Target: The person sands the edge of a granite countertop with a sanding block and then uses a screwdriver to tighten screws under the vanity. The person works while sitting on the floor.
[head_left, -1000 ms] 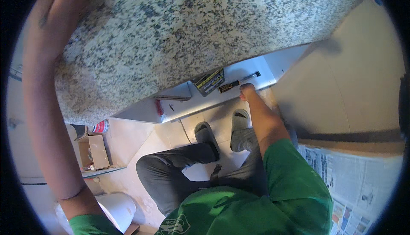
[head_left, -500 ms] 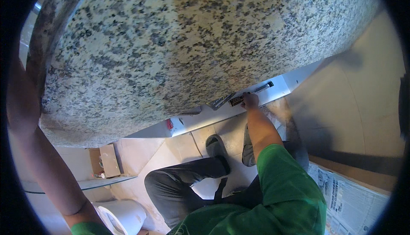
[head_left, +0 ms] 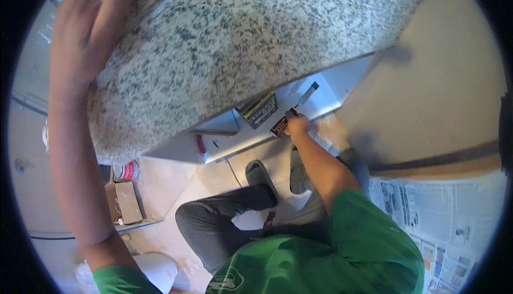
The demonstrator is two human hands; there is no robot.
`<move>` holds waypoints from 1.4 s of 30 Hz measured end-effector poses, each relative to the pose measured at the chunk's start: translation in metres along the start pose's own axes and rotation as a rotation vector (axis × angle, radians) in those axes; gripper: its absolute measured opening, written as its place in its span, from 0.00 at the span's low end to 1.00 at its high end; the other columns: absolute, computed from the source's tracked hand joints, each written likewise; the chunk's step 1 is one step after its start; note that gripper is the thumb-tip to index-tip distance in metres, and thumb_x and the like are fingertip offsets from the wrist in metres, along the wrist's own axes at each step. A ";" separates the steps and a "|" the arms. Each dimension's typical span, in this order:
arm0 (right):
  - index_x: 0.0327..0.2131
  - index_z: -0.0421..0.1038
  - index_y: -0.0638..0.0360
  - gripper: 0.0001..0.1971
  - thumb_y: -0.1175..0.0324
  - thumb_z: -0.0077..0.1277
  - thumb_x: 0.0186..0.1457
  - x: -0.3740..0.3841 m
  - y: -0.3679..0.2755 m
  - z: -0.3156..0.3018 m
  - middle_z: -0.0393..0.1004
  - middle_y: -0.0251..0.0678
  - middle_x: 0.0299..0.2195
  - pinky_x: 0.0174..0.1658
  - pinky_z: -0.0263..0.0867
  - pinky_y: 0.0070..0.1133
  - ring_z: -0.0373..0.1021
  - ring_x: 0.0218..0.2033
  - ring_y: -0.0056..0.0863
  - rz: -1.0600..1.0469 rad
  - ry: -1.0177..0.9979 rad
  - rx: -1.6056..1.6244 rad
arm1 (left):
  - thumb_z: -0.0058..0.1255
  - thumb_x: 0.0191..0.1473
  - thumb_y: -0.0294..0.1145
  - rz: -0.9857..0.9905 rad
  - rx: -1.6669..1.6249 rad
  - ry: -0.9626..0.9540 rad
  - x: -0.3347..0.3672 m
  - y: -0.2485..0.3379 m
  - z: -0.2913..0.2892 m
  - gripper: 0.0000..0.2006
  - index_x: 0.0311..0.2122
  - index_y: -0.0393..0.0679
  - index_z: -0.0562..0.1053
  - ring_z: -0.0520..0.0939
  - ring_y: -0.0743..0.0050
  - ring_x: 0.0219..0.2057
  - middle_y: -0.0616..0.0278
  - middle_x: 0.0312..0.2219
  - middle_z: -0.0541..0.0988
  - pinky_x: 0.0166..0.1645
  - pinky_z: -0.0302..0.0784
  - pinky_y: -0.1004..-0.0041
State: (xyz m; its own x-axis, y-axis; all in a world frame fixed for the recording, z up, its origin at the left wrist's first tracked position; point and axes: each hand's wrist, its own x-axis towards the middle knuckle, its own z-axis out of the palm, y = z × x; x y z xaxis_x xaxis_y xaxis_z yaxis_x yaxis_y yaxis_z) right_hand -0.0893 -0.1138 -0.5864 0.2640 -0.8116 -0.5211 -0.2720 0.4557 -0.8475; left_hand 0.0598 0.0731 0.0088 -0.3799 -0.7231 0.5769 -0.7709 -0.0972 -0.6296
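Observation:
My left hand [head_left: 88, 32] lies over the rounded left end of the speckled granite countertop [head_left: 224, 53], its fingers stretched out and partly cut off by the upper rim. Beneath the counter's near edge, my right hand [head_left: 297, 124] is closed on a small black box with orange markings [head_left: 278, 128]. Just beyond its fingers lies a slim grey tool with a dark end [head_left: 308, 93], on the white cabinet shelf [head_left: 243, 140]. A black-and-yellow box [head_left: 260, 111] stands tilted to the left of the held box.
A red item [head_left: 200, 145] sits at the shelf's left end. On the floor at left are an open cardboard box [head_left: 128, 202], a red-and-white can [head_left: 129, 170] and a white rounded fixture [head_left: 157, 270]. Newspaper sheets [head_left: 449, 214] cover a surface at right.
My view has shifted back, showing more of the shelf. My left hand has come into view on the counter. My right hand still holds the black box, now tilted nearer the shelf's front edge.

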 end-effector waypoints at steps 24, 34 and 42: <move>0.40 0.65 0.58 0.17 0.66 0.63 0.53 -0.204 -0.010 -0.046 0.71 0.34 0.24 0.15 0.65 0.24 0.71 0.15 0.26 0.086 -0.657 0.292 | 0.41 0.65 0.61 -1.933 -1.587 -0.398 -0.296 0.372 0.191 0.32 0.56 0.38 0.68 0.79 0.60 0.46 0.53 0.46 0.79 0.55 0.71 0.58; 0.45 0.67 0.61 0.16 0.66 0.58 0.57 -0.200 -0.017 -0.038 0.69 0.30 0.22 0.17 0.65 0.21 0.70 0.15 0.22 -0.067 -0.963 -0.119 | 0.30 0.65 0.67 -2.294 -1.952 0.119 -0.275 0.312 0.217 0.34 0.42 0.39 0.71 0.80 0.50 0.35 0.49 0.27 0.79 0.43 0.75 0.58; 0.39 0.71 0.60 0.18 0.52 0.53 0.63 -0.192 -0.009 -0.033 0.70 0.32 0.19 0.22 0.66 0.23 0.69 0.17 0.22 -0.131 -0.908 -0.383 | 0.43 0.67 0.53 -2.213 -1.785 -0.066 -0.293 0.327 0.208 0.21 0.31 0.45 0.70 0.82 0.56 0.31 0.57 0.19 0.77 0.40 0.75 0.61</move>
State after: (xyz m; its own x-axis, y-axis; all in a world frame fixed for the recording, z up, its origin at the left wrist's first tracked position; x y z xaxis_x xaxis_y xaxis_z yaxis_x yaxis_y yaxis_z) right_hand -0.1682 0.0257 -0.4755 0.8782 -0.1865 -0.4405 -0.4283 0.1034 -0.8977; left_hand 0.0258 0.1108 -0.4742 0.7165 -0.5042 -0.4821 0.5626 0.0092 0.8267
